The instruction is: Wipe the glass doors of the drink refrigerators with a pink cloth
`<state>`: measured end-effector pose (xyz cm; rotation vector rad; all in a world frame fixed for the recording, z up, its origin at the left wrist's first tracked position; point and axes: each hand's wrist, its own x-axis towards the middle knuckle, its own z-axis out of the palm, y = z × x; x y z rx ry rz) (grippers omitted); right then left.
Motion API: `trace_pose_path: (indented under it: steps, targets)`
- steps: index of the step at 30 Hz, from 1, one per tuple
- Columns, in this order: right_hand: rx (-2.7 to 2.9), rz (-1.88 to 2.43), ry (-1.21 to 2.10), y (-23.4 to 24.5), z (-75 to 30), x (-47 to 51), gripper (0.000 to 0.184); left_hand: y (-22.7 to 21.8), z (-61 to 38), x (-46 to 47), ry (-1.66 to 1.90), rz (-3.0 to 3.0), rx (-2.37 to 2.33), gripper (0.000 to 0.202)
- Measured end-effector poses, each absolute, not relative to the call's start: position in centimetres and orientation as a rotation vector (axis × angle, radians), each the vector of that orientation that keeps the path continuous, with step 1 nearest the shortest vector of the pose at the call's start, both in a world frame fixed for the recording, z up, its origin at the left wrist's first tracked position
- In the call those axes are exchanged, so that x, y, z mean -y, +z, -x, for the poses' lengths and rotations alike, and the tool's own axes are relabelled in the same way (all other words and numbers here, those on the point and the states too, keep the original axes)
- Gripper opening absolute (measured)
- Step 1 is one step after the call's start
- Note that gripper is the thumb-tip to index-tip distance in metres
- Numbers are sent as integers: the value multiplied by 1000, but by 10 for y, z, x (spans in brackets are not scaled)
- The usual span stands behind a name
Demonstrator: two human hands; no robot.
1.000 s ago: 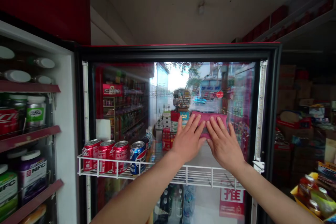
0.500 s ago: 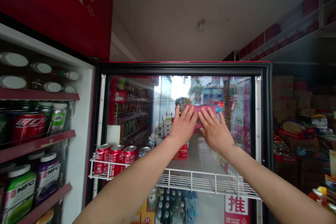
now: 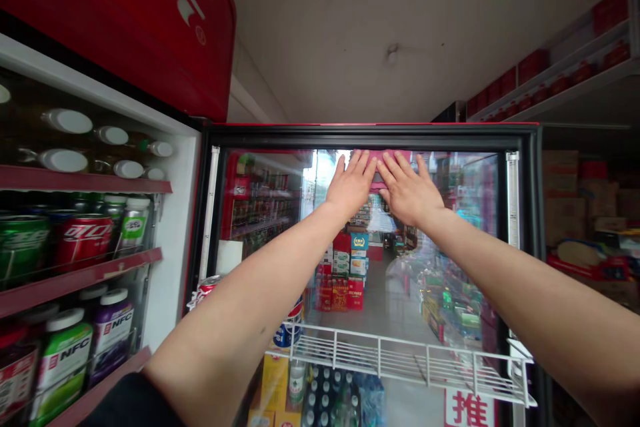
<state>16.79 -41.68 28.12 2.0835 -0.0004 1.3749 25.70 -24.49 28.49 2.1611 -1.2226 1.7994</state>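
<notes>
A pink cloth [image 3: 379, 170] is held flat against the glass door [image 3: 465, 213] of a drinks cooler, high on the pane, with its upper edge just beneath the black top rail [image 3: 370, 128]. Its long axis is judged to lie roughly level, along the rail, though its ends are hidden. The cloth is covered by both hands, so neither can be called nearer: the left end lies under the left hand [image 3: 351, 185] and the right end under the right hand [image 3: 409, 190]. Both hands are open, with fingers spread and pointing up, and are pressed on the cloth rather than clamped around it. They are set close together but not touching, and a strip of pink is seen between them. The left forearm [image 3: 250, 287] and right forearm [image 3: 500, 260] are raised and extended, converging from the lower corners toward the cloth. Behind the glass, a wire rack [image 3: 380, 353] is seen well below the hands, with a Pepsi can [image 3: 289, 327] partly hidden behind the left forearm. A neighbouring cooler with bottles [image 3: 65, 360] is seen to the left.
</notes>
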Motion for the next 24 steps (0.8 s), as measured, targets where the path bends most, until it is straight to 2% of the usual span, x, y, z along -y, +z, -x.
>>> trace_pose_path:
  steps: [6, 24]
  targets:
    - [-49, -2097, 1459, 278, -175, 420, 72, 280, -273, 239, 1814, -2117, 1258, 64]
    - [-15, -2198, 1424, 124, -176, 401, 74, 139, -276, 218, 1678, -2214, 1309, 62]
